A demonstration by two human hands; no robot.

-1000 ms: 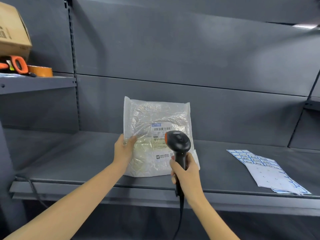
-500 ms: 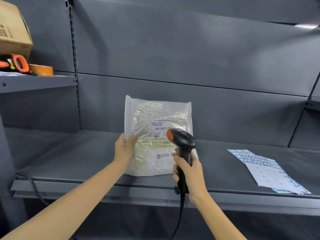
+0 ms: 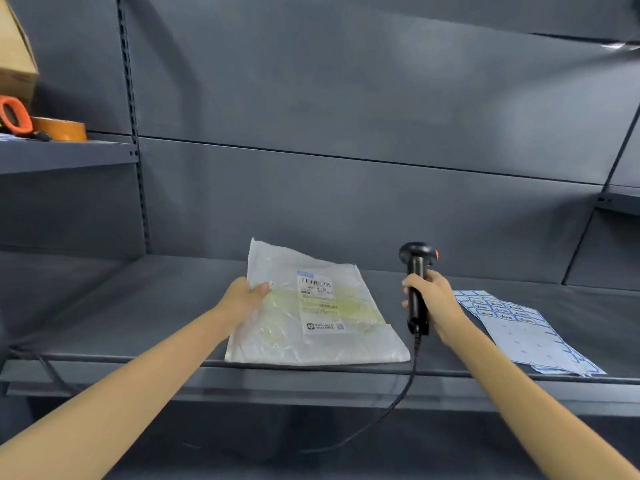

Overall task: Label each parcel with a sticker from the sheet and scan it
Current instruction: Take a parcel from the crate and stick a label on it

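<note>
Head view: the parcel [image 3: 311,306], a clear plastic mailer, is seen lying nearly flat on the shelf [image 3: 138,306], its near edge at the shelf's front lip and its far left corner tipped up a little. The parcel's left edge is pinched by the left hand [image 3: 244,299], fingers [image 3: 259,289] closed over the plastic with the thumb on top. A printed label [image 3: 317,303] is already stuck on the parcel's upper face, its barcode toward the parcel's far end.

Just right of the parcel, the scanner [image 3: 417,289] is gripped around its handle by the right hand [image 3: 433,303], fingers wrapped fully shut. The scanner is held upright, head up and turned away from the parcel, with its cable [image 3: 398,400] trailing down past the shelf's front lip. The label lies to the left of that hand and lower than the scanner head, so any scan would call for the head to be swung left and tipped down.

Right of the parcel again, beyond the scanner, the sticker sheet [image 3: 526,334] is lying flat; the right hand is much the nearer to it.
</note>
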